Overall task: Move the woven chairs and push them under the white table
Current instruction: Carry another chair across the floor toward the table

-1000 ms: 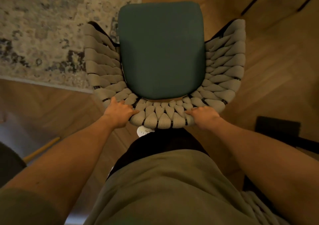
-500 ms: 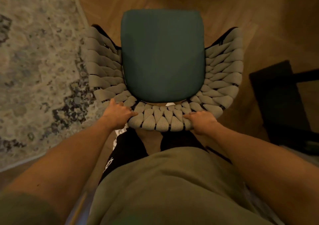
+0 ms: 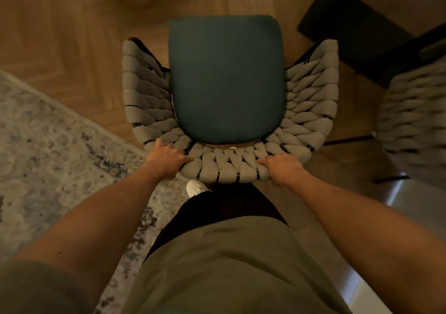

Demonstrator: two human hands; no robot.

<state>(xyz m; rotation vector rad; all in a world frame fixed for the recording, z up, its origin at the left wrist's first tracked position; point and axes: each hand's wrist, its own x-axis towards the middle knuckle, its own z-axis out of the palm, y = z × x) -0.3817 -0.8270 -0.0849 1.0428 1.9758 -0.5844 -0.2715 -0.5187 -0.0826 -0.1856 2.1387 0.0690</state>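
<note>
Both hands are gripping the woven chair [image 3: 229, 111] back at centre, left hand [image 3: 166, 160] at 8 o'clock, right hand [image 3: 283, 169] at 4. Herringbone wood floor [image 3: 72, 48] is showing; rug [image 3: 48, 157] at 9; second chair [image 3: 415, 120] at 3.

Single head cam, wide-angle, pointing steeply down, close over woven chair [image 3: 226, 125] and wood floor [image 3: 72, 48].

Both arms extended forward, left hand [image 3: 166, 158] and right hand [image 3: 283, 169] gripping, fingers curled
</note>
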